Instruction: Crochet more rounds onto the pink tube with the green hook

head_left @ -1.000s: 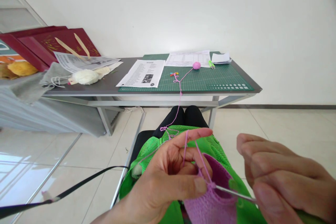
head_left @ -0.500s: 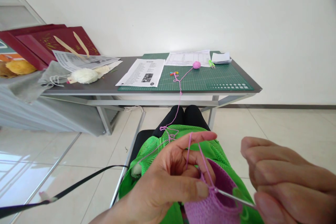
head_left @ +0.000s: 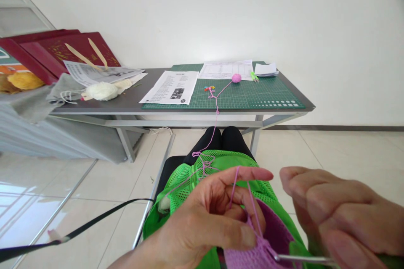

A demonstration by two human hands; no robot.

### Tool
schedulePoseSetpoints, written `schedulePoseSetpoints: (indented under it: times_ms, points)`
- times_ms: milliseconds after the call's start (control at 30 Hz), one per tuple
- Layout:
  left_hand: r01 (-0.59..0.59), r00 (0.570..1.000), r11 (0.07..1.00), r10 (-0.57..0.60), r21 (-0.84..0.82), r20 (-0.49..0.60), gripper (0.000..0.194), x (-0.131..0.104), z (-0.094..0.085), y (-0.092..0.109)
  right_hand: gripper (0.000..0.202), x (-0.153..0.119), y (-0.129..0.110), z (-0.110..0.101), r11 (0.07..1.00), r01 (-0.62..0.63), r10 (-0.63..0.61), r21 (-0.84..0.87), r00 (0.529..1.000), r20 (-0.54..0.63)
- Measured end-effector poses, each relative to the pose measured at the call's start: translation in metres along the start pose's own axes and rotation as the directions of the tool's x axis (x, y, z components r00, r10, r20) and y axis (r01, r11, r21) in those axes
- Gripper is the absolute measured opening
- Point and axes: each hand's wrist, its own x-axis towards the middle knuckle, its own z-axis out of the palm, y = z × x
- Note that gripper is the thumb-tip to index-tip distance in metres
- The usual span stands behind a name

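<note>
My left hand [head_left: 214,214] pinches the rim of a purple crocheted piece [head_left: 249,257] between thumb and fingers. Pink yarn loops over its outstretched index finger and runs down to the rim. My right hand [head_left: 344,210] is closed around a thin metal hook [head_left: 303,258], whose tip is at the edge of the crocheted piece. From my lap, pink yarn [head_left: 215,130] trails up to a small pink ball [head_left: 236,78] on the green cutting mat [head_left: 268,92].
On the table lie a printed sheet [head_left: 172,87], more papers, green snips [head_left: 254,77], colourful stitch markers [head_left: 209,88] and white yarn [head_left: 101,91]. Dark red bags [head_left: 63,52] stand at the left. A black strap [head_left: 104,217] crosses the lower left.
Both hands have shifted: my left hand slightly right and down, my right hand a little left. The hook now lies lower and more level, with its tip farther right.
</note>
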Motion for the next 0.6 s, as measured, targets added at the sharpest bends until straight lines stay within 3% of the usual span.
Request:
schedulePoseSetpoints:
  times_ms: [167, 300, 367, 400, 533, 600]
  points:
    - [-0.036, 0.999, 0.991, 0.037, 0.128, -0.011, 0.054, -0.003, 0.002, -0.001, 0.058, -0.013, 0.001, 0.011, 0.987, -0.137, 0.145, 0.083, 0.984, -0.103]
    - [-0.097, 0.995, 0.964, 0.101, 0.247, -0.003, 0.056, -0.009, 0.003, -0.002, 0.041, -0.012, -0.003, 0.022, 0.970, -0.001, -0.008, -0.245, 0.999, -0.036]
    - [-0.108, 0.993, 0.953, 0.117, 0.282, -0.014, 0.053, -0.012, 0.003, -0.002, 0.038, -0.010, -0.002, 0.030, 0.907, -0.038, -0.033, -0.420, 0.987, -0.160]
    - [-0.114, 0.991, 0.947, 0.128, 0.301, -0.028, 0.053, -0.013, 0.003, -0.003, 0.038, -0.009, -0.001, 0.033, 0.910, 0.052, -0.137, -0.412, 0.975, -0.178]
    - [-0.157, 0.961, 0.926, 0.224, 0.343, -0.165, 0.056, -0.014, 0.007, -0.002, 0.010, -0.003, 0.006, 0.038, 0.949, 0.087, -0.138, -0.303, 0.979, -0.152]
    - [-0.171, 0.944, 0.920, 0.255, 0.353, -0.207, 0.054, -0.014, 0.011, -0.002, 0.009, -0.001, 0.006, 0.037, 0.961, 0.104, -0.134, -0.256, 0.986, -0.103]
